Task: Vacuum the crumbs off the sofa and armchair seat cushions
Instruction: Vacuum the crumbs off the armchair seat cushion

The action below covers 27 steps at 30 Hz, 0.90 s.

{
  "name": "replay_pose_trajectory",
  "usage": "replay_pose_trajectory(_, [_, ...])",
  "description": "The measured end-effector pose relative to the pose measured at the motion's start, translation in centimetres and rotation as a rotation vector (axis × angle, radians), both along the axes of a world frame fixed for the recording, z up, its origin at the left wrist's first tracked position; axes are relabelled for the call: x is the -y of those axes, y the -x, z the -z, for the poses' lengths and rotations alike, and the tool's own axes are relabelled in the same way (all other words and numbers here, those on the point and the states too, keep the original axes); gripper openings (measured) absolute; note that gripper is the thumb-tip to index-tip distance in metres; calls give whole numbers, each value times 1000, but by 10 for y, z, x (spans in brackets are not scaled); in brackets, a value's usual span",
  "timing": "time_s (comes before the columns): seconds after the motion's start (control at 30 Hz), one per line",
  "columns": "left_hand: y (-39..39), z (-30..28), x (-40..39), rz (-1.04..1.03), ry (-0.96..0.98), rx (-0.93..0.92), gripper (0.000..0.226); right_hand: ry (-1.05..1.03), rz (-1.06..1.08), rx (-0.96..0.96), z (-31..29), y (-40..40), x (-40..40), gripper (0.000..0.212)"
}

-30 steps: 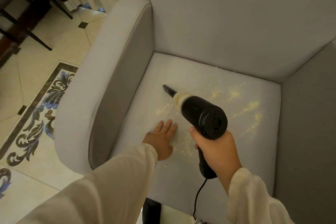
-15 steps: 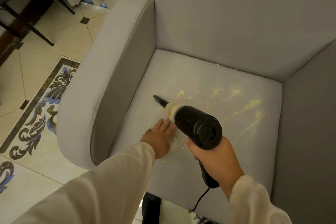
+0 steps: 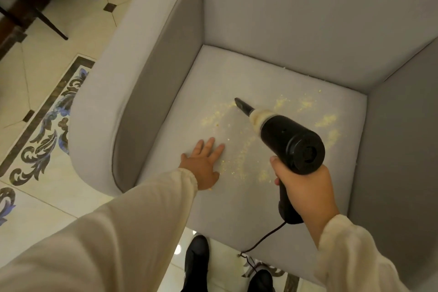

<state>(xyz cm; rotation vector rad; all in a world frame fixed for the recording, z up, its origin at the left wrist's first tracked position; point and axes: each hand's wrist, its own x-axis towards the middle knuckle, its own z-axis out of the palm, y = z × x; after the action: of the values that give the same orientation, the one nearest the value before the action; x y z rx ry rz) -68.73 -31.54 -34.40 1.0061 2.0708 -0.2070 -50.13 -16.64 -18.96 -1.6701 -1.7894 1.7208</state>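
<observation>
Head view: right hand (image 3: 305,187) grips vacuum (image 3: 289,142); left hand (image 3: 205,161) fingers spread on crumbed cushion (image 3: 237,208).

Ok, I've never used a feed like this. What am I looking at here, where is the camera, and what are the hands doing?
No robot here: a person wears one wide-angle camera on the head, looking down at their own two hands. The left hand lies flat, fingers spread, on the grey fabric armchair seat cushion. The right hand grips the handle of a black handheld vacuum with a cream collar and narrow black nozzle; its thin dark cord trails over the cushion's front edge. The nozzle tip points at scattered pale yellow crumbs, which lie in patches across the cushion, so cleaning is not finished. Patterned floor tiles and dark shoes show below.
</observation>
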Motion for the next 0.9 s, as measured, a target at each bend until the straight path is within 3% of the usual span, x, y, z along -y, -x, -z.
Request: replay_pose_trajectory(0.9, [20,-1,0,-68,-60,0,91,-40,-104,4,12,20,14,15])
